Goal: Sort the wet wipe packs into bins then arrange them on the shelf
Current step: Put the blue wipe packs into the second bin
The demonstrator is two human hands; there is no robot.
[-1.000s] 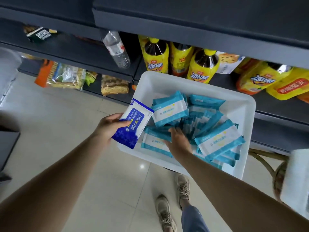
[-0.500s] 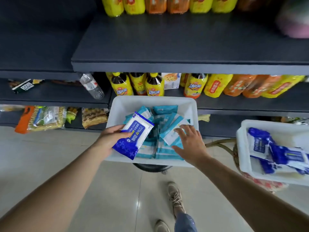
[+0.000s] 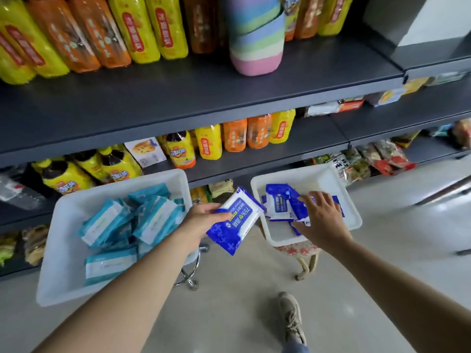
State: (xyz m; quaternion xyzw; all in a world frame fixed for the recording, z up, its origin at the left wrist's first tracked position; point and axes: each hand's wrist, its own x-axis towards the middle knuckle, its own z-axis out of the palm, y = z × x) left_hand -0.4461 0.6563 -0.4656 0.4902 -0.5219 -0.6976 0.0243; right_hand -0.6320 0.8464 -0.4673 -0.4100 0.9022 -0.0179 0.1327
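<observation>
My shoe is showing at the bottom on the pale floor. My left hand is gripping a blue-and-white wipe pack, thumb on top, and holding it in the air in the gap between the two bins. My right hand is reaching into the right white bin, fingers spread and fairly straight, resting on the dark blue packs piled inside; not gripping any of them. That bin is sitting on a stool with a patterned cushion. The left white bin is holding the teal packs in a loose heap, on a chrome-based stool. Behind both bins, the dark shelf is carrying yellow and orange drink bottles and a pastel striped item.
</observation>
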